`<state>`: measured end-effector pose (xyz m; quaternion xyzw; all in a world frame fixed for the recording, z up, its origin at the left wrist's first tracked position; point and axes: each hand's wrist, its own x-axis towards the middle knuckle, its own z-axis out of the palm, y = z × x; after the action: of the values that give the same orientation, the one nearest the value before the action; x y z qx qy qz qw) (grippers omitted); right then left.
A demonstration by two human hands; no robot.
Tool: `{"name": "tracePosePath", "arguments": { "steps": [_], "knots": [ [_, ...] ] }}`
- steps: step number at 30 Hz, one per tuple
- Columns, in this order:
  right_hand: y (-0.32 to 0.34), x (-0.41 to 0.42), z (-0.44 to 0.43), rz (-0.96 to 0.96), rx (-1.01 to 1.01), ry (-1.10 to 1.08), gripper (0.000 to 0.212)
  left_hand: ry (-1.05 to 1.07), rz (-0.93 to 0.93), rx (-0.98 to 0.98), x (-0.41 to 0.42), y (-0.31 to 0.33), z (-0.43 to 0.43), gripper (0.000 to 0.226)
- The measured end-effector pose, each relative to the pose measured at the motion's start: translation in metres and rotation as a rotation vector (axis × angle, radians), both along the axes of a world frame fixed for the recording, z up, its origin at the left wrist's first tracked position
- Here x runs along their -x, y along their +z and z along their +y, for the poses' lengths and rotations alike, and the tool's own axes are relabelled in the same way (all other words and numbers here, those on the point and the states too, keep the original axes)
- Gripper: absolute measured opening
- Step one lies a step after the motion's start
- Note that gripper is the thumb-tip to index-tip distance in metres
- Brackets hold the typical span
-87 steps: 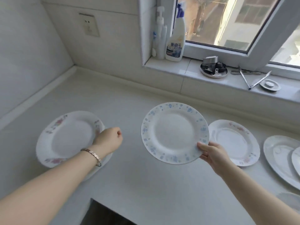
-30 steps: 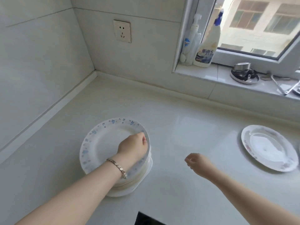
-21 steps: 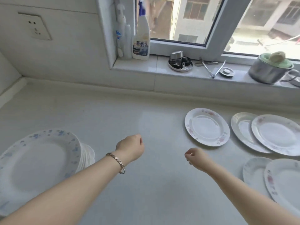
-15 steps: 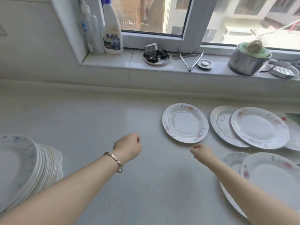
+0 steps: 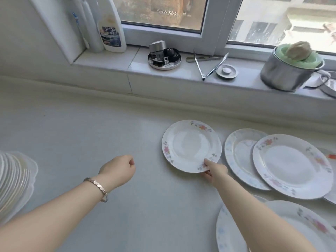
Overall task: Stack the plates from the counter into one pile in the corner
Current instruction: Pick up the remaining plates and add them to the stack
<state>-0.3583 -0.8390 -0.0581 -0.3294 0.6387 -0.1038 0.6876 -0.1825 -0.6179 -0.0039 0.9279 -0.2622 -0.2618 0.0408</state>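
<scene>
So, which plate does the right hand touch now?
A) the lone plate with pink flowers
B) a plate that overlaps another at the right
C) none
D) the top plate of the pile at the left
A: the right hand pinches the near rim of the lone plate, thumb on top.

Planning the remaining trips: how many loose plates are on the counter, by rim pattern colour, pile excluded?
Pink-flowered plates: 4
Blue-patterned plates: 2
Total: 6 loose plates; the rightmost is cut off by the frame.
</scene>
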Motion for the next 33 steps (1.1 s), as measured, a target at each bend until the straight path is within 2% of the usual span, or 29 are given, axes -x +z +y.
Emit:
{"name": "tracePosePath", "arguments": {
  "steps": [3, 8, 10, 13, 16, 25, 33],
  "knots": [
    [0.001, 0.000, -0.002, -0.069, 0.056, -0.027, 0.031, 0.035, 0.002, 0.016, -0.002, -0.003, -0.002, 0.017],
    [0.014, 0.006, -0.004, -0.120, 0.121, 0.000, 0.012, 0.054, 0.011, 0.057, -0.003, -0.003, 0.001, 0.014],
    [0.023, 0.006, 0.002, -0.141, 0.135, 0.007, 0.010, 0.054, -0.005, 0.075, -0.005, 0.001, 0.007, 0.013],
    [0.041, -0.004, 0.017, -0.184, 0.195, 0.043, 0.033, 0.065, -0.031, 0.106, -0.012, 0.011, 0.024, 0.017],
    [0.058, -0.020, 0.041, -0.233, 0.204, 0.097, 0.039, 0.092, -0.060, 0.141, -0.026, 0.023, 0.051, 0.023],
    [0.100, -0.109, 0.161, -0.346, 0.212, 0.326, 0.043, 0.248, -0.223, 0.239, -0.108, 0.062, 0.196, 0.023],
    [0.115, -0.225, 0.301, -0.427, 0.177, 0.495, 0.037, 0.447, -0.356, 0.221, -0.181, 0.073, 0.361, 0.020]
  ]
}}
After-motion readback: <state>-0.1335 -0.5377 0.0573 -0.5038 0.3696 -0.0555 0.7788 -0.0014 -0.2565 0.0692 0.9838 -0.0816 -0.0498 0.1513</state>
